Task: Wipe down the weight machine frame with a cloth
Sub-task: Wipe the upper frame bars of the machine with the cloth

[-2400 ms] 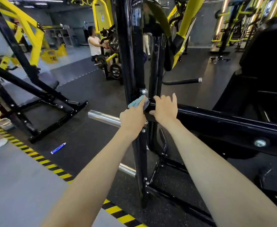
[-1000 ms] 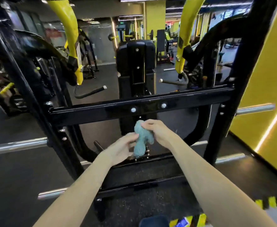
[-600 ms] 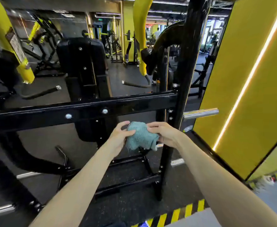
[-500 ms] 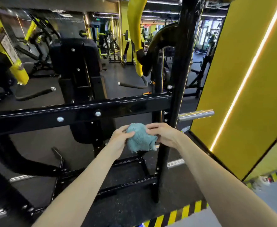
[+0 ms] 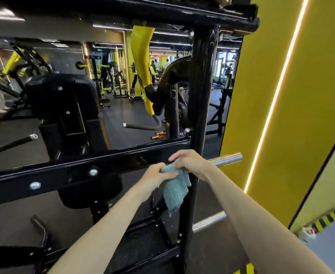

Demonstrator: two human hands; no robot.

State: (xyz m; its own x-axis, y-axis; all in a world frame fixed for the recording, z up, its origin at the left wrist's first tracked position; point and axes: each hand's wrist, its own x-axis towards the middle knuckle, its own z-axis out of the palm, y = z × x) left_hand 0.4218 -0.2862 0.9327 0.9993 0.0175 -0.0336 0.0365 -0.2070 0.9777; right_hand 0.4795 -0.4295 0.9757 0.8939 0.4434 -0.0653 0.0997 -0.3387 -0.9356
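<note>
A light blue terry cloth [image 5: 174, 189] hangs down between my two hands, just in front of the black weight machine frame. My left hand [image 5: 155, 176] pinches the cloth's upper left edge. My right hand [image 5: 188, 162] grips its top, fingers curled, right next to where the black horizontal crossbar [image 5: 67, 173] meets the black upright post [image 5: 199, 99]. The cloth's lower half dangles free beside the post.
A chrome weight peg [image 5: 227, 159] sticks out to the right of the post, with another chrome bar [image 5: 209, 221] lower down. A yellow wall [image 5: 301, 95] with a light strip stands close on the right. A black padded seat back [image 5: 63, 99] sits behind the crossbar.
My view turned from the left upright to the right one. The cloth, bunched between both hands before, now hangs unfolded, and both hands rose closer to the crossbar and post.
</note>
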